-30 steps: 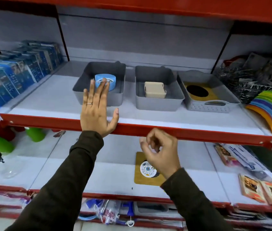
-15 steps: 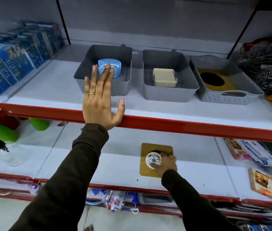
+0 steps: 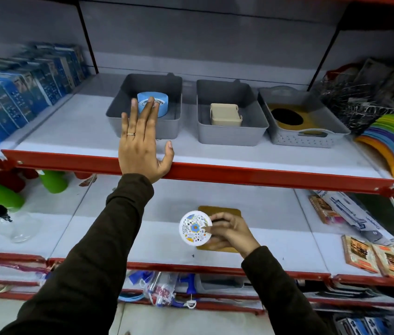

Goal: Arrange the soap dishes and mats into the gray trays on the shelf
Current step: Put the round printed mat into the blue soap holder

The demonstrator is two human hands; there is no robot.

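The right hand [image 3: 229, 232], low in the middle, pinches the round dish [image 3: 194, 228]; lift it straight up toward the trays [image 3: 229, 134] above while the left hand [image 3: 142, 151] rests flat and open.

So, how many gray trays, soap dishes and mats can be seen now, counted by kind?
Gray trays: 3, left, middle, right.
Soap dishes: 3, blue, beige, floral one in the right hand.
Mats: 2, one in the right tray, one on the lower shelf.
Total: 8
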